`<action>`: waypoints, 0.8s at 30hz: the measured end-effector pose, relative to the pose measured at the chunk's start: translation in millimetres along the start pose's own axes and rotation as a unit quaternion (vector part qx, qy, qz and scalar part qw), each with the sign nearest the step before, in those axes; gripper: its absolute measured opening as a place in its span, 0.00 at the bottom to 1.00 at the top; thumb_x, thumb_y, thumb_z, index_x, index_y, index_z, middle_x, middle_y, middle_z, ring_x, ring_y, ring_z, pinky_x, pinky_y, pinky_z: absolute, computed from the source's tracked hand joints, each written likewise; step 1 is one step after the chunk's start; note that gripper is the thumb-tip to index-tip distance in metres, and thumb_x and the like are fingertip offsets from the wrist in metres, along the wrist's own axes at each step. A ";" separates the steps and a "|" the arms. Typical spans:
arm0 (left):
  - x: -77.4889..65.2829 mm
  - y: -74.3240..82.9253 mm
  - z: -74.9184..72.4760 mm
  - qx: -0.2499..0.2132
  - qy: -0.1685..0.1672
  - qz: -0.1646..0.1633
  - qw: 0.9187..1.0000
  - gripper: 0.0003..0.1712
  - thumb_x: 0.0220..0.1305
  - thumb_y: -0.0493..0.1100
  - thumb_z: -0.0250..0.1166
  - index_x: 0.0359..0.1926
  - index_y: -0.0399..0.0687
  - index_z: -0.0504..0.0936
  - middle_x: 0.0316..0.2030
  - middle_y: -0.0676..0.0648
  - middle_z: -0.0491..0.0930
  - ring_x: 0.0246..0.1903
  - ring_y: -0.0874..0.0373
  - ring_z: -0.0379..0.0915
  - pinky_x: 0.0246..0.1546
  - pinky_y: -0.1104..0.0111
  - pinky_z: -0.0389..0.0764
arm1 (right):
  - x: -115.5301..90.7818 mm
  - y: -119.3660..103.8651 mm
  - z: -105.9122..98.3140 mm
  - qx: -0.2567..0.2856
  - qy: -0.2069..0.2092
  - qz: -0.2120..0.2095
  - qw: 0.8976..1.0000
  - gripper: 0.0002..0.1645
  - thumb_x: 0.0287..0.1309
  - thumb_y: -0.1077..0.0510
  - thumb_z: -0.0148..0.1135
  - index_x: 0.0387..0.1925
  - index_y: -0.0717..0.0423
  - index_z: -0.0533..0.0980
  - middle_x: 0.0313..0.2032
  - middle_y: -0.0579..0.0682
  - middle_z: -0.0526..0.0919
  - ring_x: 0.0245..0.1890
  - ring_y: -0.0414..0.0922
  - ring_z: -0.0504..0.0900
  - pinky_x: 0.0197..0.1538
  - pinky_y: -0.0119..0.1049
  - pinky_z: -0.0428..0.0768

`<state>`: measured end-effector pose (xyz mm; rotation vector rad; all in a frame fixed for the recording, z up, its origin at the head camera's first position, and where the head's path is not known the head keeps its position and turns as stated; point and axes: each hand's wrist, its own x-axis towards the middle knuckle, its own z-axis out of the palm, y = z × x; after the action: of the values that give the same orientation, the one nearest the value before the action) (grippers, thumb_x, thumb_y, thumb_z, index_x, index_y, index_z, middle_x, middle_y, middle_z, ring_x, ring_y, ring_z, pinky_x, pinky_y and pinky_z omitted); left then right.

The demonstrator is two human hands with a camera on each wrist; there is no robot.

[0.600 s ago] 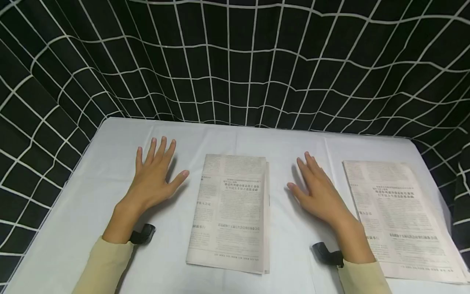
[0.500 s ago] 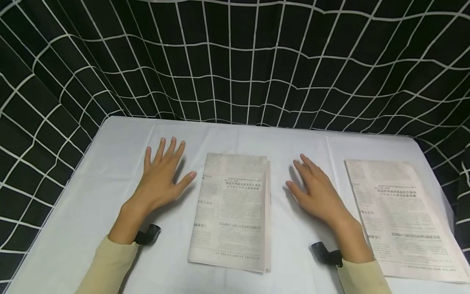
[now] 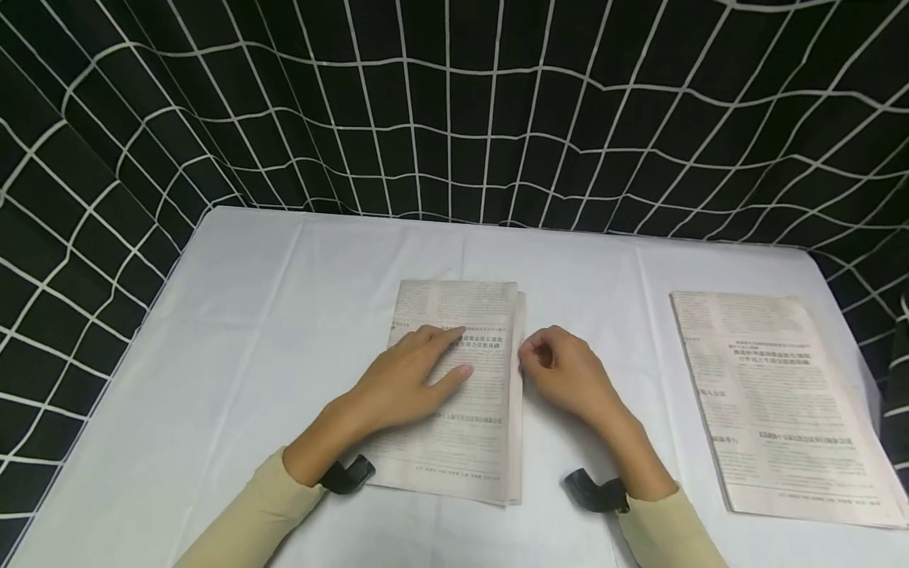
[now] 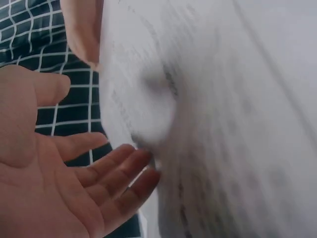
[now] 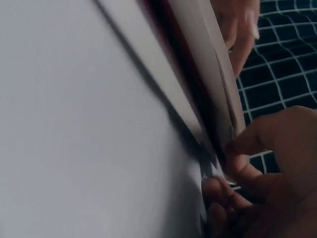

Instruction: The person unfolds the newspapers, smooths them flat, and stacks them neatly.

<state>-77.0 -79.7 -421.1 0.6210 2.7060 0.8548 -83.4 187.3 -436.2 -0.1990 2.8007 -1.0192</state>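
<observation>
A folded newspaper (image 3: 469,450) lies in the middle of the white table, its layered right edge slightly spread. Above its left half is my left hand (image 3: 398,383), fingers loosely extended. In the left wrist view the fingertips of the left hand (image 4: 119,183) meet or nearly meet the printed page (image 4: 223,124); the contact itself is blurred. At the right edge of the paper, my right hand (image 3: 568,371) has curled fingers. The right wrist view shows the right hand's thumb and index finger (image 5: 252,136) pinching the edge of the newspaper (image 5: 198,44), with darkness between its layers.
A second folded newspaper (image 3: 788,410) lies flat at the right side of the white-covered table (image 3: 284,260). A black curtain with a white grid (image 3: 469,102) hangs behind the table and along its sides. Each wrist carries a black camera mount (image 3: 596,491).
My left hand has moved right, from beside the middle newspaper to over it. My right hand has moved left to that newspaper's right edge, its fingers now curled. The head view has tilted slightly.
</observation>
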 end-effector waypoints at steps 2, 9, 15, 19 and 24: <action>1.6 3.7 2.6 -0.025 -0.015 -0.008 1.000 0.39 0.78 0.64 0.54 0.81 0.52 0.65 0.72 0.46 0.74 0.70 0.49 0.73 0.69 0.49 0.76 | -2.2 -4.6 2.6 0.034 0.001 0.017 0.999 0.12 0.71 0.55 0.58 0.43 0.59 0.83 0.47 0.57 0.85 0.43 0.51 0.83 0.49 0.45 0.80; 6.5 10.1 8.6 -0.132 -0.034 -0.021 0.990 0.34 0.79 0.61 0.56 0.77 0.53 0.70 0.65 0.49 0.82 0.63 0.56 0.81 0.65 0.56 0.80 | -4.3 -18.0 5.6 0.167 -0.001 0.052 0.985 0.13 0.71 0.59 0.54 0.50 0.62 0.78 0.45 0.61 0.88 0.37 0.49 0.87 0.41 0.38 0.86; 4.5 13.0 15.2 -0.172 -0.039 -0.017 0.984 0.31 0.79 0.59 0.57 0.75 0.51 0.73 0.59 0.50 0.85 0.57 0.59 0.83 0.58 0.61 0.84 | -5.5 -24.0 10.0 0.205 0.022 0.068 0.976 0.20 0.69 0.62 0.57 0.60 0.62 0.74 0.43 0.61 0.90 0.27 0.39 0.86 0.32 0.30 0.84; 1.4 13.6 16.7 -0.179 -0.035 -0.009 0.983 0.31 0.79 0.58 0.59 0.74 0.50 0.74 0.61 0.49 0.84 0.56 0.59 0.84 0.56 0.62 0.84 | -9.4 -27.5 13.2 0.206 0.008 0.038 0.978 0.25 0.68 0.63 0.62 0.65 0.60 0.72 0.46 0.63 0.89 0.31 0.41 0.89 0.34 0.31 0.86; 0.7 12.8 19.7 -0.190 -0.028 -0.005 0.981 0.32 0.78 0.57 0.60 0.75 0.48 0.73 0.65 0.48 0.82 0.56 0.58 0.85 0.56 0.63 0.85 | -14.2 -36.0 17.9 0.179 0.009 0.008 0.984 0.31 0.64 0.65 0.67 0.68 0.57 0.72 0.48 0.63 0.86 0.37 0.47 0.90 0.41 0.36 0.88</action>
<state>-66.8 -60.2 -429.4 0.5355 2.3978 1.2861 -63.6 151.2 -425.0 -0.1233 2.5698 -1.4994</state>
